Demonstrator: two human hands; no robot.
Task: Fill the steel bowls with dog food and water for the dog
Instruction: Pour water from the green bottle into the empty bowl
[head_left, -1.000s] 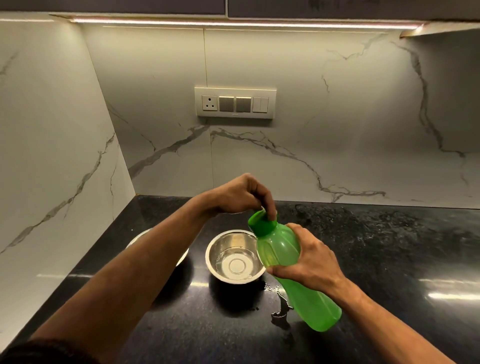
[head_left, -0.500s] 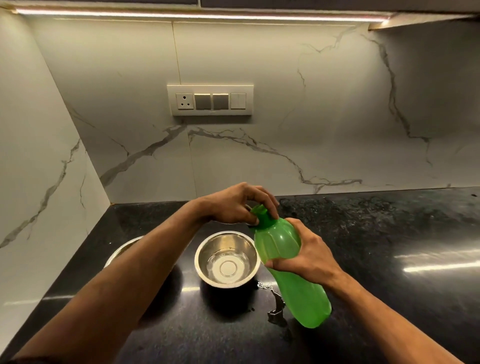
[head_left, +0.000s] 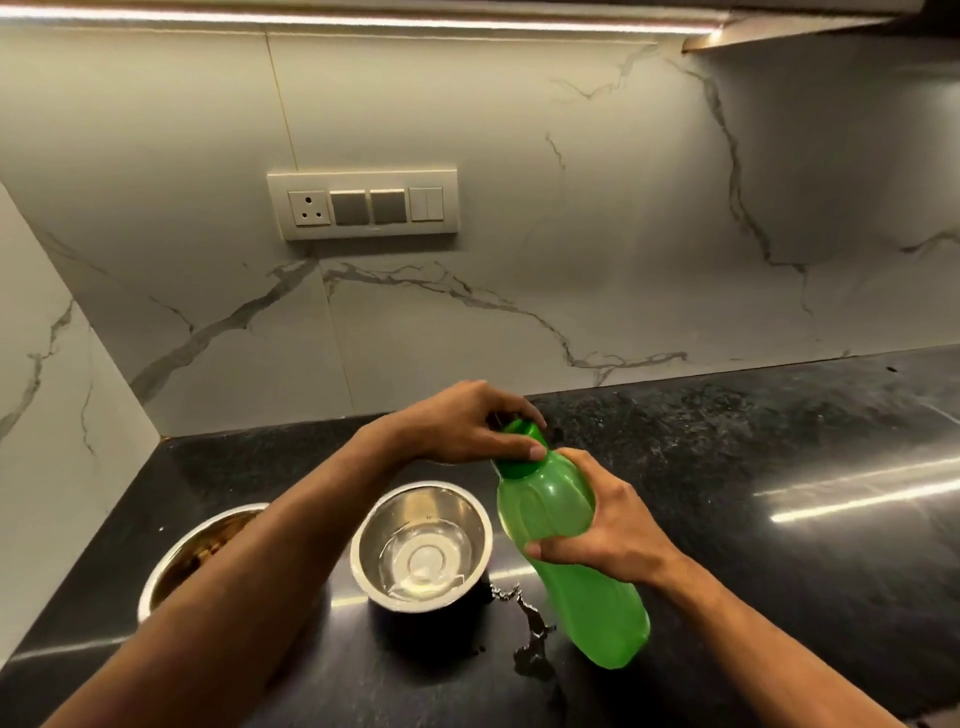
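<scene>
Two hands (head_left: 608, 535) on bottle (head_left: 566, 545) beside bowl (head_left: 422, 545)

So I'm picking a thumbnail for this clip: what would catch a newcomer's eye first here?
The bright green bottle stands out, tilted above the black counter, with the right hand gripping its body and the left hand curled on its cap. Left of it a shiny steel bowl holds a little water, beside a small spill.
</scene>
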